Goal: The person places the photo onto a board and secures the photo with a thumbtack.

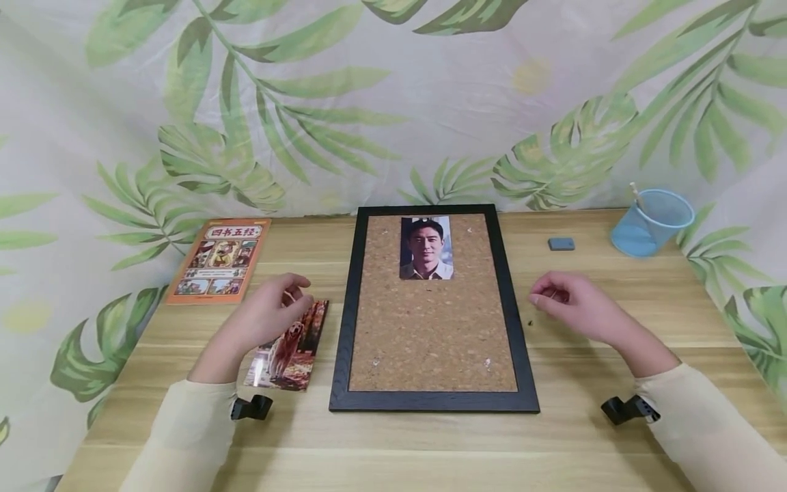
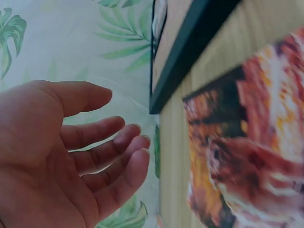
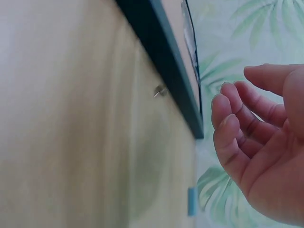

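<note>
1. Table (image 1: 430, 444): carrying everything, wood-grain top backing onto a leaf-print curtain (image 1: 381, 102).
2. Board (image 1: 433, 321): lying flat at the table's middle, black frame around cork, between the two hands.
3. Book (image 1: 221, 260): lying flat at the far left, beyond the left hand.
4. Left hand (image 1: 267, 311): hovering over the top of the dog photo, fingers (image 2: 118, 142) loosely bent and slightly apart, gripping nothing; palm empty in the wrist view.
5. Right hand (image 1: 574, 304): hovering over bare wood just right of the board, fingers (image 3: 232, 128) gently curled and close together, holding nothing visible; thumb nearing the fingertips without pinching.
6. Cup (image 1: 652, 222): tilting at the far right corner, blue mesh, a stick poking out.
7. Dog photo (image 1: 289, 345): lying flat just left of the board's frame, under and beside the left hand; contact with the fingers not being clear.
8. Portrait (image 1: 426, 247): sitting on the cork at the board's top centre.
9. Eraser (image 1: 561, 243): lying grey between board and cup, beyond the right hand.
10. Pin (image 3: 160, 90): lying on the wood just beside the frame, near the right hand.
</note>
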`<state>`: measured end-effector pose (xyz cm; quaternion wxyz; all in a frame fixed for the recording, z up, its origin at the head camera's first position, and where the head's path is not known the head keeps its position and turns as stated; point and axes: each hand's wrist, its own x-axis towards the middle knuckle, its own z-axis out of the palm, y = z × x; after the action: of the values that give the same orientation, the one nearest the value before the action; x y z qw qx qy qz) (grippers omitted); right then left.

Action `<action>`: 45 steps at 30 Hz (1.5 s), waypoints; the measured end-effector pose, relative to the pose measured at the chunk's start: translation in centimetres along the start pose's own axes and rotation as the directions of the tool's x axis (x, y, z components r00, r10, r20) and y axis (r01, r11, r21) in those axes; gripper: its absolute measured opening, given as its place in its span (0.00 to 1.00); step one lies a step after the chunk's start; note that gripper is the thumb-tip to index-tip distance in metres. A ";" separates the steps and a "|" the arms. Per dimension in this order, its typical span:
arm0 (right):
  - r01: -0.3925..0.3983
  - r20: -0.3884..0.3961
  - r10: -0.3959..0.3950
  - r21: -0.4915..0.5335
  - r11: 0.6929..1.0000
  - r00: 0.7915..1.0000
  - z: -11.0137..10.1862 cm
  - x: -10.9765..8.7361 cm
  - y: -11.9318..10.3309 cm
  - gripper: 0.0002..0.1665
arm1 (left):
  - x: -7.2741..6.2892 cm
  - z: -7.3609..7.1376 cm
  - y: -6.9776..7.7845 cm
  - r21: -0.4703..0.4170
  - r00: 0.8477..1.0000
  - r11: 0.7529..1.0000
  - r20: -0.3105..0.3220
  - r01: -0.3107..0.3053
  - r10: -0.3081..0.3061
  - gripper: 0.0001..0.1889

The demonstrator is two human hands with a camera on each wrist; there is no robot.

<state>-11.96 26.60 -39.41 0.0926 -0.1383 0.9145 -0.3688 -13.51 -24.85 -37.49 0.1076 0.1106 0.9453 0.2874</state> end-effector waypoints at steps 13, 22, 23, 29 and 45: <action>-0.048 0.047 0.047 0.018 0.999 0.998 1.5 -0.8 3.0 0.09 | -2.0 0.8 -2.6 0.165 0.990 0.981 0.087 0.098 -0.114 0.40; -0.108 0.070 0.110 -0.033 0.994 0.991 1.7 -0.4 3.1 0.11 | -2.1 1.4 -3.5 0.249 0.978 0.953 0.073 0.173 -0.196 0.47; -0.108 0.070 0.111 -0.041 0.993 0.991 1.8 -0.4 3.1 0.11 | -2.1 1.4 -3.6 0.255 0.975 0.950 0.075 0.182 -0.207 0.49; -0.120 0.067 0.124 -0.061 0.991 0.990 2.2 -0.5 3.1 0.08 | -1.9 1.6 -4.0 0.236 0.958 0.942 0.105 0.236 -0.267 0.53; -0.053 0.068 0.060 -0.091 0.994 0.996 2.6 -0.3 2.8 0.03 | -2.9 1.4 -5.7 0.046 0.992 0.991 -0.002 0.127 -0.127 0.39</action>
<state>-11.50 26.92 -43.24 0.1289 -0.1293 0.9298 -0.3197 -11.25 -29.50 -41.49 0.1235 0.0529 0.9567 0.2582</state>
